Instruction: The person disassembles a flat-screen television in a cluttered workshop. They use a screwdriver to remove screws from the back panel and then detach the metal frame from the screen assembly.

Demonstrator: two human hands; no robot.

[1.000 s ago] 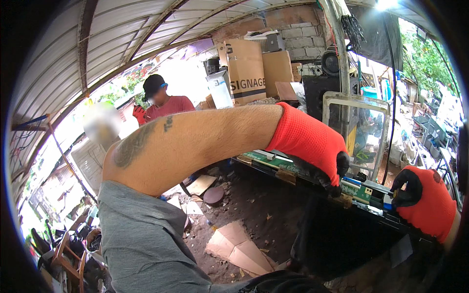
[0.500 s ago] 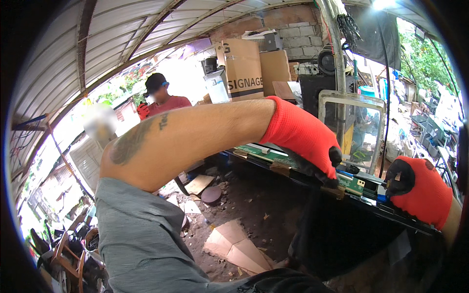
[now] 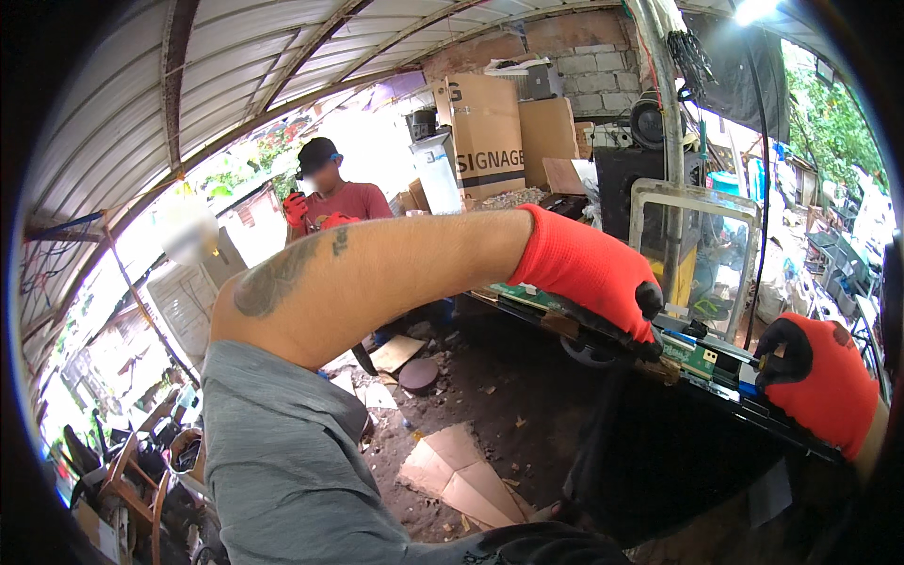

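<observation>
My left hand (image 3: 591,275), in a red glove with black fingertips, reaches across the view. Its fingers curl over the top edge of a large black flat panel (image 3: 678,452), on a long green circuit board strip (image 3: 697,353) that runs along that edge. My right hand (image 3: 821,388), gloved the same, pinches the right end of the strip between black fingertips. The panel tilts down toward me and hides the ground beneath it.
Another person in a red shirt and red gloves (image 3: 331,200) stands at the back left. Cardboard boxes (image 3: 488,134) are stacked behind, and a clear framed pane (image 3: 695,247) stands beyond the panel. Flattened cardboard (image 3: 460,476) lies on the dirt floor. Scrap chairs (image 3: 127,476) sit lower left.
Both hands stay on the panel's edge. They lifted slightly half a second ago and have settled back down.
</observation>
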